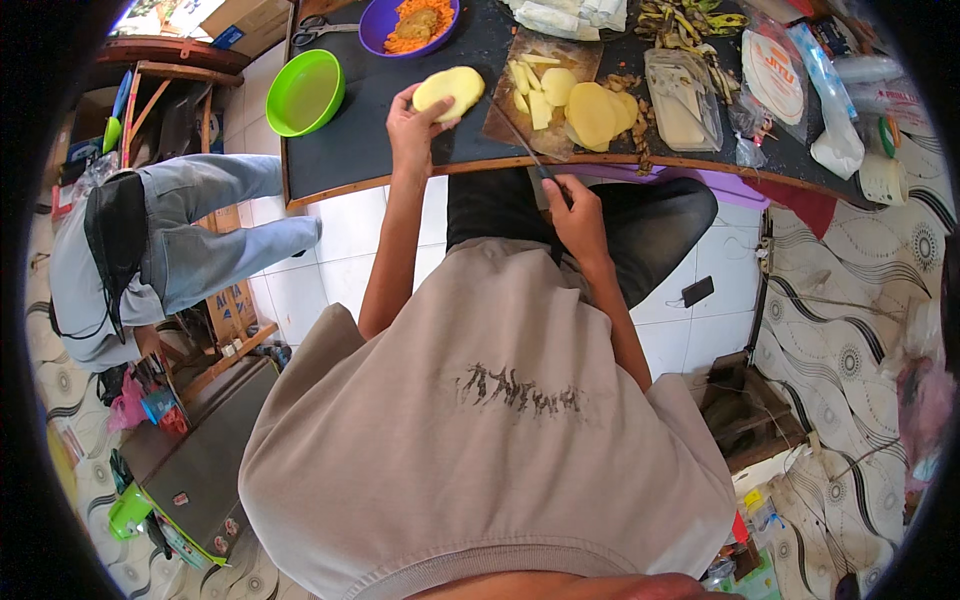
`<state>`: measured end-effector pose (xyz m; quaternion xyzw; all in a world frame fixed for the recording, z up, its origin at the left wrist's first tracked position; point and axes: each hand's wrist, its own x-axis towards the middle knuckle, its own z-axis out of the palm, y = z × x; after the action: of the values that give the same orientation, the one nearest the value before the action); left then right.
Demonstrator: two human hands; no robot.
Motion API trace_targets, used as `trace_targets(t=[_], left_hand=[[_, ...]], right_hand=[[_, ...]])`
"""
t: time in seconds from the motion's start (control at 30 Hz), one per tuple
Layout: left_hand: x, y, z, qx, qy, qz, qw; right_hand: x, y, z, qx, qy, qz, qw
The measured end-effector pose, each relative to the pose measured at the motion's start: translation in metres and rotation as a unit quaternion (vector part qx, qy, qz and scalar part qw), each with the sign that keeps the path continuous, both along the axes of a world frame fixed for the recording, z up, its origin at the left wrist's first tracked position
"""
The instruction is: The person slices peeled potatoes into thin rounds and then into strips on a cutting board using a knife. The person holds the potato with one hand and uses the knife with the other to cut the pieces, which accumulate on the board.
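My left hand point(420, 124) holds up a large peeled potato piece point(448, 91) above the dark table, its thumb across the pale face. My right hand point(576, 214) grips a knife point(519, 136) by its dark handle at the table's front edge, the thin blade pointing up and left over the corner of a worn cutting board point(506, 126). On that board lie cut potato sticks point(539, 109) and, to their right, a pile of potato slices point(592, 114). Brown peelings point(643, 131) lie beside the slices.
A green bowl of cloudy liquid point(306, 94), scissors point(319, 30) and a purple bowl of shredded orange food point(409, 26) stand at the left. Right of the board are a clear plastic container point(682, 105), banana peels point(694, 26) and plastic packages point(772, 75). Another person point(202, 225) is at far left.
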<state>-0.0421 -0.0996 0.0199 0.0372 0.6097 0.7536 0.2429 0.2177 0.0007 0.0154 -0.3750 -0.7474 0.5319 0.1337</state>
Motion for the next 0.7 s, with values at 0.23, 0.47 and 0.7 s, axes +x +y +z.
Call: trace_targets(t=[0.23,0.47,0.7], left_hand=[[0.035,0.009,-0.017,-0.031,-0.024,-0.006,0.999],[0.052,0.023,-0.036,-0.068,0.078,0.008,0.995],[0.076,0.033,-0.021,-0.255,0.326,-0.011,0.91]], right_hand=[[-0.005,0.01,-0.007,0.084,0.003,-0.048,0.995],[-0.01,0.01,-0.003,0.12,0.017,-0.076,0.99],[-0.001,0.014,0.011,0.127,0.082,-0.021,0.988]])
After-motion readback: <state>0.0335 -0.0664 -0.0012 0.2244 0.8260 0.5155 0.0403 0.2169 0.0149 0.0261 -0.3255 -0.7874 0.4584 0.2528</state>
